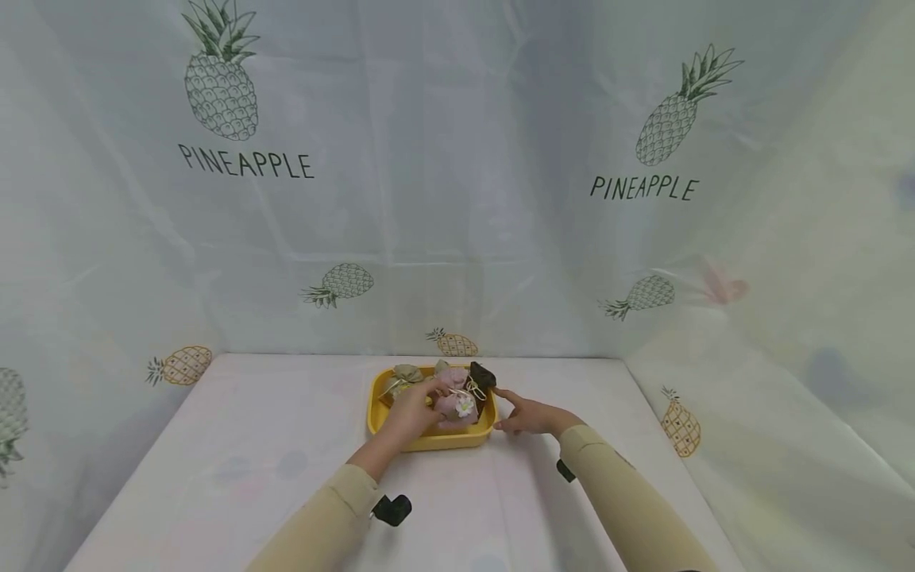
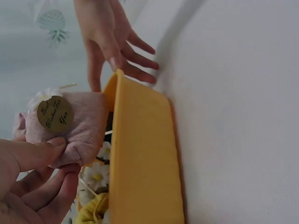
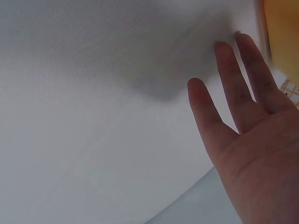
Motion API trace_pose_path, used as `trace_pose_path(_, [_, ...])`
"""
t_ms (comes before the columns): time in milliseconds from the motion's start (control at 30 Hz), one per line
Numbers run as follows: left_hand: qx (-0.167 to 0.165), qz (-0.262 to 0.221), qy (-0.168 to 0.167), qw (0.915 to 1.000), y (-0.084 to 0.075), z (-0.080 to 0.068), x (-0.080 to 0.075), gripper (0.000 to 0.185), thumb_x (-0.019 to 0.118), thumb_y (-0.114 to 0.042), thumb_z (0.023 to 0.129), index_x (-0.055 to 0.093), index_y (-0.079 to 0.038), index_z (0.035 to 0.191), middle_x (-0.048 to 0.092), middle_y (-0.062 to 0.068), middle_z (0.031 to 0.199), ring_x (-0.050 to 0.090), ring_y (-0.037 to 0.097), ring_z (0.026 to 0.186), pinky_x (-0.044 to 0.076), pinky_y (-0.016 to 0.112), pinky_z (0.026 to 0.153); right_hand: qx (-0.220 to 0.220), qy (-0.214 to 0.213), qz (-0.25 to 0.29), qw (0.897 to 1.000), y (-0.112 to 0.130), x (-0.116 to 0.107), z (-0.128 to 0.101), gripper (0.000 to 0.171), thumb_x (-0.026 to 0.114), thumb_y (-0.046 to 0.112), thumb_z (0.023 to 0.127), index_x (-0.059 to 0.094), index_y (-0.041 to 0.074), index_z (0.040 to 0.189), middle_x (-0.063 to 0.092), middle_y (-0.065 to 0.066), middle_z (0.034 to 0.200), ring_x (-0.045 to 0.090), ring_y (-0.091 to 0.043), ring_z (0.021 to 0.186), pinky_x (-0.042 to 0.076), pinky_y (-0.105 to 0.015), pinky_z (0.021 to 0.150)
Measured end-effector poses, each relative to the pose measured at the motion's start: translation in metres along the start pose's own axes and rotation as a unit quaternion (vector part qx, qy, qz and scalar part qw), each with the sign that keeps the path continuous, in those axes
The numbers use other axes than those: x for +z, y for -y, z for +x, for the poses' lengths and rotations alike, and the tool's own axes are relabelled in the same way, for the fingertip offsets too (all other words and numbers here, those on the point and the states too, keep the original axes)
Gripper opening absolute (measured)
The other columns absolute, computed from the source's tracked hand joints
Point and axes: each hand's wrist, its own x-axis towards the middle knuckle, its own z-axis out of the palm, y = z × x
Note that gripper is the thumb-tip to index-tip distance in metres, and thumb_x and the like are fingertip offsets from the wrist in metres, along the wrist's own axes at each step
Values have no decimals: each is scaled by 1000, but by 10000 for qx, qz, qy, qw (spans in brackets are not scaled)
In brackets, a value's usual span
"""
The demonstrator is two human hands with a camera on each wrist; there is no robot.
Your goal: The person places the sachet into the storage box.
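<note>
My left hand pinches a small pink cloth pouch between thumb and fingers. The pouch bears a white flower and a round gold sticker with handwriting. It is at the mouth of a yellow plastic basket, over other pouches. At the basket's right end is my right hand, palm down with its fingers spread and fairly straight. In the right wrist view, that hand's fingers hold nothing; whether one touches the basket wall is hard to tell.
Inside the basket lie an olive pouch, a dark brown pouch and a yellow pouch. The basket stands on a white-covered table, near its back edge. Pineapple-printed curtains hang behind and at both sides.
</note>
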Motion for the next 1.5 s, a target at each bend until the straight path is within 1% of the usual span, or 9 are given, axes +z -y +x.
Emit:
trace_pose_path(200, [-178,187,74,9996,7,6,4,23,74,-7,86,65,-17,104,61,-3,89,54,18,82,50,29,72,47,62,-24,10000,0,0,0,81,66,39,93,20,22,156,65,-5,106,61,-24,97,45,-51,91])
trace_pose_path(400, [118,722,460,9963,12,17,9,18,72,-4,87,66,-14,101,57,-4,83,52,16,77,47,31,70,98,64,-52,9999,1,0,0,80,65,40,93,19,23,156,65,-6,106,60,-24,96,47,-50,88])
trace_pose_path(567, [-82,636,780,9949,15,27,15,17,70,-1,88,66,-14,97,59,-3,87,53,15,78,49,31,71,98,96,-41,9999,2,-1,0,80,65,40,93,18,23,157,65,-8,107,60,-24,96,47,-47,86])
trace_pose_path(733, [-61,739,1007,9921,14,34,18,12,74,-8,87,66,-12,94,62,0,89,55,15,75,50,29,66,99,139,-69,9998,1,-1,1,81,64,40,94,17,22,157,65,-9,109,58,-24,96,47,-46,86])
trace_pose_path(800, [-57,804,1067,9910,13,36,17,15,76,-6,84,66,-11,94,62,1,91,54,16,76,50,29,67,126,137,-58,9998,1,-1,1,81,64,40,94,17,22,157,65,-8,109,58,-24,97,47,-46,87])
trace_pose_path(900, [-141,832,1181,9894,11,37,16,15,75,-4,85,65,-11,94,62,2,92,53,17,76,49,29,67,162,111,-35,9998,1,0,2,81,65,41,93,18,24,157,65,-6,107,59,-23,97,47,-46,86])
trace_pose_path(1133, [-344,742,1426,9864,8,36,13,8,69,-10,91,61,-12,90,57,2,84,53,15,68,46,27,60,146,91,2,9999,-1,0,3,82,66,41,92,19,24,156,65,-5,107,59,-24,96,47,-48,85])
trace_pose_path(1367, [-575,652,1645,9825,9,34,11,17,68,2,88,61,-13,91,57,4,86,56,17,70,47,28,60,146,144,113,9997,1,1,-1,81,65,38,94,17,22,157,64,-6,107,59,-26,97,46,-52,89])
trace_pose_path(1500, [-592,669,1695,9815,10,33,8,15,68,1,89,62,-12,93,59,5,81,58,18,66,49,30,61,98,168,85,9998,3,0,-1,81,65,38,94,17,22,157,64,-6,105,60,-26,97,47,-51,89])
